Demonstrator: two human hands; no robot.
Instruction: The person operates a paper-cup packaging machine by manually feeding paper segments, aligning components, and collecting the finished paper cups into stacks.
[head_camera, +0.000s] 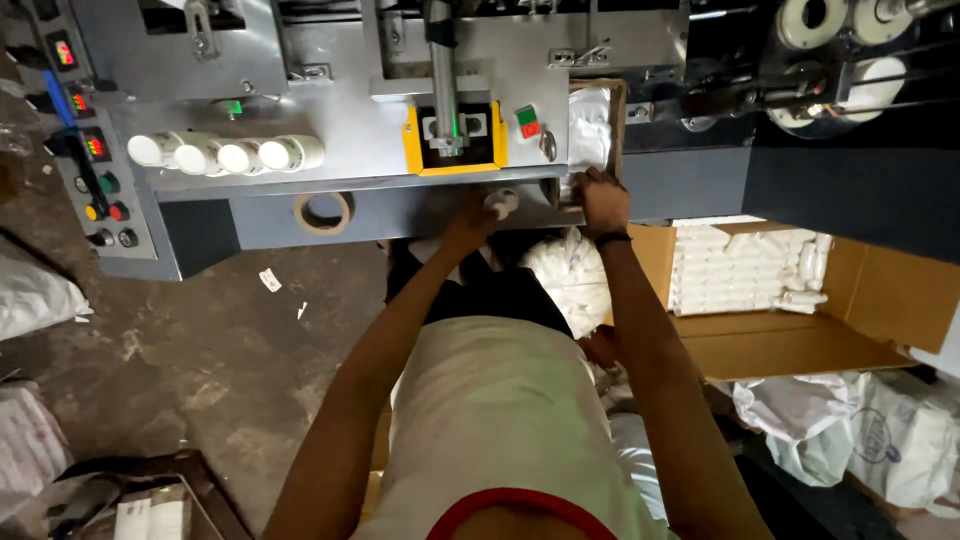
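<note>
My left hand (472, 212) reaches forward to the grey machine's front ledge (400, 185) and closes around a small white cap-like object (502, 203). A little to the right, my right hand (603, 198), a dark band on its wrist, grips the lower edge of a small cardboard tray (612, 100) holding clear plastic bags (588, 125) beside the machine. Below both hands lies a clear bag full of white pieces (570, 275). Above my left hand, a yellow-framed fixture with a vertical metal rod (446, 130) sits on the machine face.
Several white cups (225, 153) lie on the machine's shelf, a tape roll (322, 212) hangs below. A control panel with coloured buttons (100, 175) is at left. An open carton of white packs (745, 270) and plastic sacks (880, 440) stand at right. Concrete floor (200, 350) lies left.
</note>
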